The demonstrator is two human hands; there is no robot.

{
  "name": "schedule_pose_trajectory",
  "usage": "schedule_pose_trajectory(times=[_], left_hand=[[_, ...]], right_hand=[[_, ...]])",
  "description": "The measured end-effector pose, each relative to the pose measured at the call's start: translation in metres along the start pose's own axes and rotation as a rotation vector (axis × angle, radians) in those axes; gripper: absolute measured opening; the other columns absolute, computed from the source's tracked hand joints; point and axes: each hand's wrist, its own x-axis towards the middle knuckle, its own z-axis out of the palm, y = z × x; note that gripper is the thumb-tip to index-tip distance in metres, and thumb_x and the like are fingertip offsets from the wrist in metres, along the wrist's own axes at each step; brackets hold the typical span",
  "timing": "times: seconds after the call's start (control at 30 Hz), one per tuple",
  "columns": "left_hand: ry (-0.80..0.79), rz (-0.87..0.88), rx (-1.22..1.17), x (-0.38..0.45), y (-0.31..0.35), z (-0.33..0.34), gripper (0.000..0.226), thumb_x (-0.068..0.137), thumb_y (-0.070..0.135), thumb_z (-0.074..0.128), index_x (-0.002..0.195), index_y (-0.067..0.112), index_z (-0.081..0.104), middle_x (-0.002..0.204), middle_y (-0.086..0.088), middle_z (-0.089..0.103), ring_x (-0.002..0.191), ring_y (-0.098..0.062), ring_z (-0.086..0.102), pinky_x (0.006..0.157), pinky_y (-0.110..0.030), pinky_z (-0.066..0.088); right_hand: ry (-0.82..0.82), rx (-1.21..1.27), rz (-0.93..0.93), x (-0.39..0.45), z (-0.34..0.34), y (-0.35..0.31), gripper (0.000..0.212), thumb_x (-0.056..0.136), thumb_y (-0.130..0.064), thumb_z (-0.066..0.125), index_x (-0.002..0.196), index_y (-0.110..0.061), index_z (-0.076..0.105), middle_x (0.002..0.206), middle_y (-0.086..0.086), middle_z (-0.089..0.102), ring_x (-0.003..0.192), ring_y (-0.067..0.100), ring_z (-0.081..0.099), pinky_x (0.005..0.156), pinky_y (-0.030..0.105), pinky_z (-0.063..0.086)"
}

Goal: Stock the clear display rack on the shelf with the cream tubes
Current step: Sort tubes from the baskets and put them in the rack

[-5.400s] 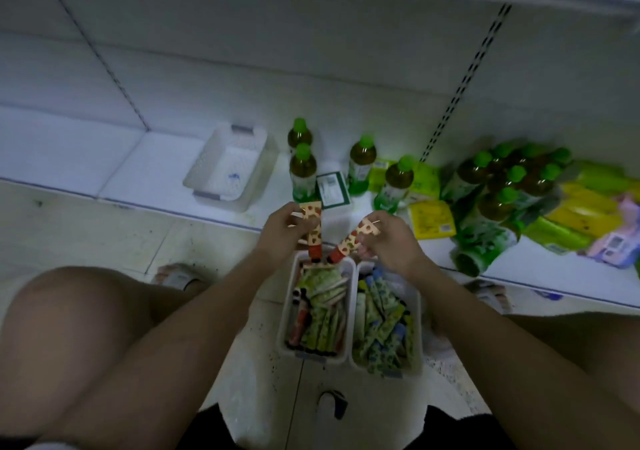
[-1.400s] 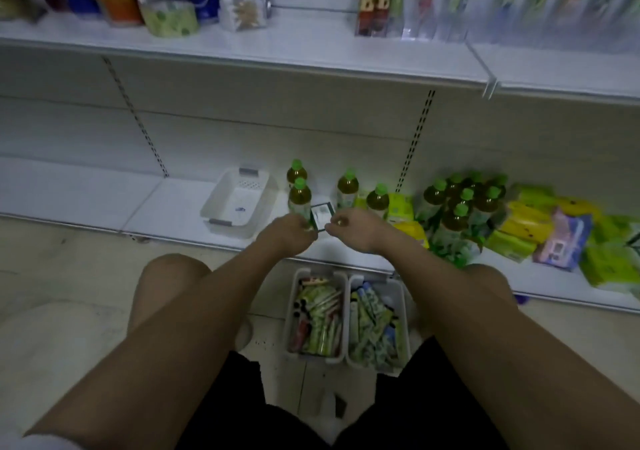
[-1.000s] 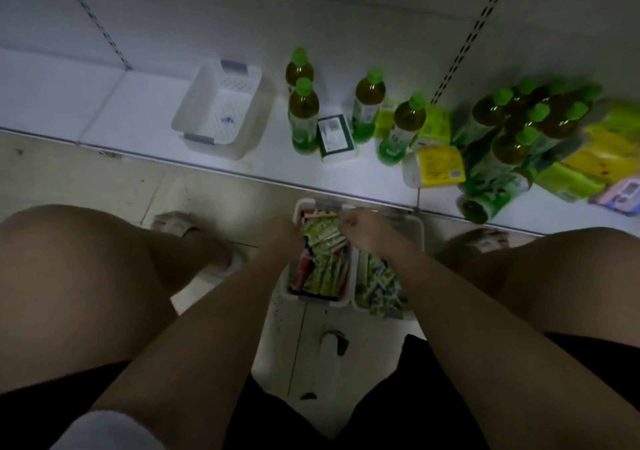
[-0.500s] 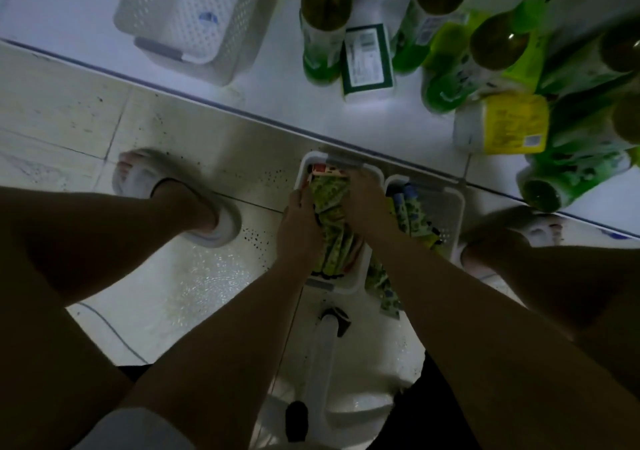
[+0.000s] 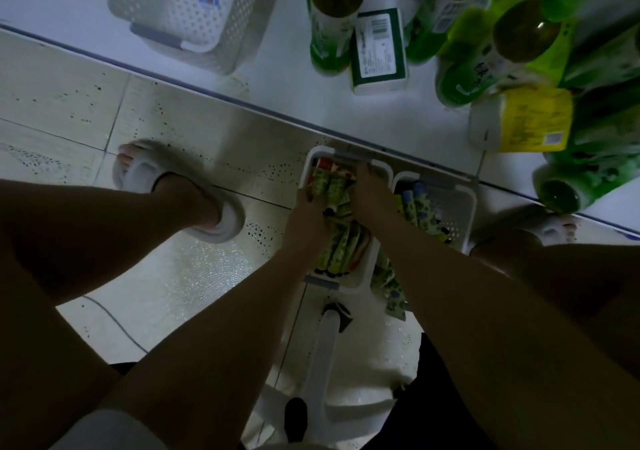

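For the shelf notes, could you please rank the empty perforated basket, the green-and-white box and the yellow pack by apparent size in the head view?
1. Empty perforated basket, clearly largest, though cropped by the frame.
2. Yellow pack.
3. Green-and-white box.
The last two look close; that order is unsure.

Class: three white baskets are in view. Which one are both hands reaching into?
The left floor basket of green tubes: left hand and right hand are in it. Its neighbour and the shelf basket are untouched.
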Motion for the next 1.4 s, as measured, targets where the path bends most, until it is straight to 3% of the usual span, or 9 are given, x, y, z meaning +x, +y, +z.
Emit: schedule_pose_trajectory(times=[0.17,0.33,0.47,0.57,0.7,0.93,1.07,1.23,1.4], left_hand=[[-0.057,-0.004,-0.107,-0.002,-0.001,0.003,0.034,0.094,0.028,0.057,0.125,0.014,0.058,0.125,-0.007,0.057,0.107,-0.022,0.057,0.082,-0.026,0.043],[-0.050,-0.295,-0.408,0.018,0.016,0.004,0.010,0.094,0.027,0.058,0.102,0.021,0.061,0.092,0.007,0.063,0.088,-0.014,0.059,0.066,-0.019,0.047],[-0.128,-0.468,-0.564,0.021,0.022,-0.005,0.012,0.091,0.016,0.062,0.102,0.017,0.058,0.109,-0.010,0.063,0.100,-0.031,0.063,0.087,-0.046,0.056],[-0.186,-0.506,-0.768,0.012,0.031,-0.017,0.026,0.086,-0.001,0.064,0.102,0.015,0.052,0.106,-0.011,0.056,0.100,-0.031,0.058,0.091,-0.050,0.054],[-0.294,-0.543,-0.837,-0.009,0.036,-0.035,0.038,0.083,-0.015,0.059,0.118,0.001,0.055,0.123,-0.020,0.055,0.110,-0.034,0.057,0.088,-0.045,0.055],[-0.424,-0.222,-0.767,-0.051,0.070,-0.099,0.031,0.089,-0.014,0.054,0.090,0.016,0.060,0.087,-0.006,0.072,0.075,-0.017,0.070,0.072,-0.030,0.059],[-0.344,-0.086,-0.641,-0.065,0.101,-0.151,0.032,0.087,-0.012,0.057,0.110,0.011,0.055,0.113,-0.021,0.062,0.102,-0.037,0.067,0.088,-0.044,0.056],[-0.323,0.127,-0.681,-0.100,0.154,-0.211,0.037,0.090,0.005,0.064,0.124,0.011,0.051,0.117,-0.021,0.064,0.099,-0.034,0.069,0.089,-0.043,0.056],[-0.271,0.423,-0.657,-0.144,0.212,-0.268,0.027,0.093,0.014,0.061,0.118,0.007,0.053,0.105,-0.017,0.070,0.095,-0.029,0.070,0.082,-0.042,0.059]], right_hand=[[-0.021,-0.039,-0.047,0.007,0.005,-0.002,0.054,0.096,-0.008,0.051,0.147,-0.007,0.035,0.155,0.019,0.025,0.131,0.039,0.040,0.105,0.048,0.042],[0.065,0.180,-0.043,-0.003,0.007,-0.002,0.030,0.098,-0.002,0.041,0.117,-0.003,0.063,0.114,0.019,0.062,0.099,0.034,0.059,0.085,0.040,0.053],[0.135,0.279,-0.094,-0.029,-0.005,0.009,0.026,0.101,-0.015,0.048,0.115,-0.003,0.065,0.107,0.016,0.066,0.092,0.032,0.062,0.077,0.042,0.054],[0.132,0.395,-0.021,-0.047,-0.024,0.019,0.020,0.102,-0.017,0.047,0.102,-0.004,0.062,0.081,0.005,0.059,0.069,0.019,0.055,0.059,0.019,0.047],[0.140,0.626,0.068,-0.069,-0.058,0.027,0.016,0.097,-0.014,0.057,0.099,0.001,0.063,0.083,0.019,0.064,0.072,0.035,0.063,0.065,0.042,0.056],[0.107,1.007,0.028,-0.131,-0.123,0.011,0.011,0.092,-0.011,0.065,0.098,-0.002,0.065,0.077,0.014,0.067,0.053,0.018,0.062,0.050,0.025,0.052],[0.150,1.207,-0.076,-0.171,-0.161,-0.009,0.013,0.092,-0.013,0.066,0.104,-0.010,0.065,0.084,0.006,0.072,0.066,0.016,0.068,0.059,0.026,0.057],[0.092,1.482,-0.249,-0.216,-0.209,-0.045,0.010,0.097,-0.017,0.058,0.105,-0.013,0.062,0.095,0.005,0.070,0.064,0.013,0.059,0.056,0.024,0.051],[0.234,1.248,-0.407,-0.261,-0.257,-0.083,0.016,0.097,-0.029,0.058,0.101,-0.014,0.059,0.083,0.004,0.063,0.044,0.004,0.042,0.045,0.021,0.032]])
